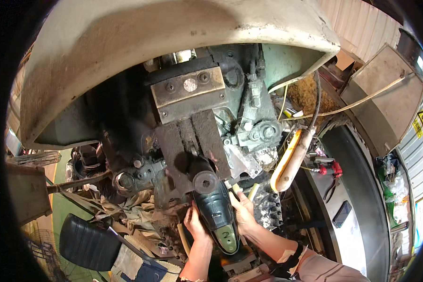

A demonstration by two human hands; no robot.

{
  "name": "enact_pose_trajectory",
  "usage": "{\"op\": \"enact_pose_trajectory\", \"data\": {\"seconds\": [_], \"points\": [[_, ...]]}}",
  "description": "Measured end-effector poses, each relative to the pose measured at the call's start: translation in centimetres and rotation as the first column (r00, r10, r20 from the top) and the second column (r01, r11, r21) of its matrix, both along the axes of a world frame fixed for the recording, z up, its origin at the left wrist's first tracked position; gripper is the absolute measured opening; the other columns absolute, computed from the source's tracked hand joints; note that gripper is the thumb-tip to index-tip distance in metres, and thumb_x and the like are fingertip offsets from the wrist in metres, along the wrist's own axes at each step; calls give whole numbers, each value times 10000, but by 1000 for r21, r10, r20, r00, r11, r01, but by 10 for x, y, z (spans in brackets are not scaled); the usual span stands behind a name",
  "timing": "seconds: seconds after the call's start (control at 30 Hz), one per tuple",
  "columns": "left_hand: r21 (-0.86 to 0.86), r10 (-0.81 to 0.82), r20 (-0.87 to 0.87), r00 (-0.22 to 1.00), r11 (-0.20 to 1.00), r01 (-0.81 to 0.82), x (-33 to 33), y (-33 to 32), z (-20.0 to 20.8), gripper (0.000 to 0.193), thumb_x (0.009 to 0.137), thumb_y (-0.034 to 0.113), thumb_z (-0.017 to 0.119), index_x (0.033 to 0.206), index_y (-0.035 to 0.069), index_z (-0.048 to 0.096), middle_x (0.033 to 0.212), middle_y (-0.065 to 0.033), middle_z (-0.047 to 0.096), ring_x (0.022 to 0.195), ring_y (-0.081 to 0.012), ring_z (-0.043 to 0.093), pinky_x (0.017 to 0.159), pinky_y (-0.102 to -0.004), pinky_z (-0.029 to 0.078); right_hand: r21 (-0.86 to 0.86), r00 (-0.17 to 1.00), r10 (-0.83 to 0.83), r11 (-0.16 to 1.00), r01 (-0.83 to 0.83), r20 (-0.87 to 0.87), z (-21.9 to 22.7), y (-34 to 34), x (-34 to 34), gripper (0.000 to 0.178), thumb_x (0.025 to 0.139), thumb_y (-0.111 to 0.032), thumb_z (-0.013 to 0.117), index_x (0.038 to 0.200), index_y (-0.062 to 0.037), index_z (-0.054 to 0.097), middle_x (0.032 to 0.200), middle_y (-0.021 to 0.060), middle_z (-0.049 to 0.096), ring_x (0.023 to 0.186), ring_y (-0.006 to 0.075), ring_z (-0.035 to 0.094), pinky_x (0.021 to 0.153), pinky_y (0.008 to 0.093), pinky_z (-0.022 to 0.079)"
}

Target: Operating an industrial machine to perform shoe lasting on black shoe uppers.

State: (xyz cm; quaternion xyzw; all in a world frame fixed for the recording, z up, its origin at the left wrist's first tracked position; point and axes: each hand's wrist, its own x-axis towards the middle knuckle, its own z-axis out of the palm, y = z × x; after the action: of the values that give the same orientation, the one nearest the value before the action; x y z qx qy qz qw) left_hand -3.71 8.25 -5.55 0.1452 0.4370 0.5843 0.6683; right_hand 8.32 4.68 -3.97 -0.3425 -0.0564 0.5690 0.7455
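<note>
A black shoe upper is stretched on a green last, below the middle of the view. Its far end meets a round dark metal pad of the machine. On the shoe's left side, my left hand grips it with curled fingers. My right hand presses against the right side, with pale coverings on some fingertips. Between both hands the shoe points toward the machine, and its underside is hidden. A dark band with pale tape wraps my right forearm.
A large pale hood curves over the machine. To the right hang a lit yellowed lamp tube and its cable. A phone lies on the grey surface beyond, near a red-handled tool. A black chair stands at lower left.
</note>
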Motion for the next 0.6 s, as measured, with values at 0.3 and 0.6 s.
{"op": "enact_pose_trajectory", "data": {"seconds": [0.3,0.6], "points": [[53,-37,56,998,998,34,-2,-2,4,293,1037,268,590,1088,-5,684,992,-70,717,797,-189,691,718,-328,568,8,1000,20,1000,-20,7,9,-2,-1,431,996,-120,653,1386,-36,492,1134,80,698,935,159,689,818,314,582],[231,345,-656,671,938,-257,-135,-9,-91,297,1011,204,625,1151,-55,668,1063,-91,715,982,-198,659,871,-338,515,-212,921,252,958,-194,297,2,-60,75,628,1027,-114,577,1535,-28,218,1212,219,650,940,244,715,860,356,627]]}}
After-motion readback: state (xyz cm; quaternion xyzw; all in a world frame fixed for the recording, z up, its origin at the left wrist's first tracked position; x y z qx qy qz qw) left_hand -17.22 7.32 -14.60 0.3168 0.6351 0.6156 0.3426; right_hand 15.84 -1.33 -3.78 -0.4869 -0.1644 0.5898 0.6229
